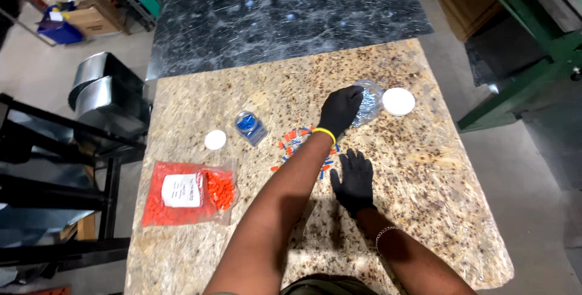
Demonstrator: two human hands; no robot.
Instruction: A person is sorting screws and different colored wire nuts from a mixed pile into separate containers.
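My left hand point(341, 110), in a black glove with a yellow wristband, reaches across and grips a clear plastic jar point(370, 102) of small bluish-silver pieces. A white lid point(399, 101) lies just right of that jar. My right hand point(353, 180), also gloved in black, rests flat on the chipboard table point(436, 174) with its fingers spread and nothing in it. It lies beside a scatter of small orange and blue pieces point(295, 142), partly hidden under my left forearm.
A small clear jar of blue pieces point(250, 126) lies at mid-table, with a second white lid point(215, 140) to its left. A bag of orange pieces point(191, 193) lies at front left. A dark slab point(285, 16) lies behind, a black rack point(54, 149) left, a green frame point(521, 83) right.
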